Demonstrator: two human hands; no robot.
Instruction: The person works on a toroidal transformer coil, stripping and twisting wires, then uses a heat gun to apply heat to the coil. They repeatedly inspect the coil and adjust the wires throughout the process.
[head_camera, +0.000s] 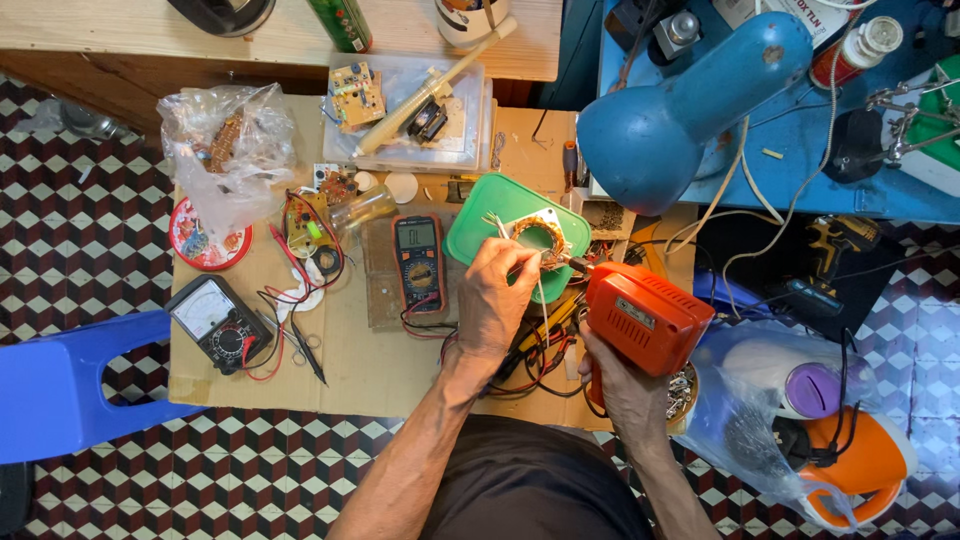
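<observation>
Green lid (480, 215) holds coil (540, 236); left hand (497, 300) grasping coil, right hand (625, 385) grasping soldering gun (640, 315).

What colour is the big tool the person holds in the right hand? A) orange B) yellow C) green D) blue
A: the right hand grips an orange soldering gun whose tip points at the copper coil held by the left hand over the green lid.

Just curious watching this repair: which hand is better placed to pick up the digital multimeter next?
Probably the left hand: it sits right beside the digital multimeter, pinching only the coil. The right hand is farther away, gripping the orange soldering gun.
</observation>
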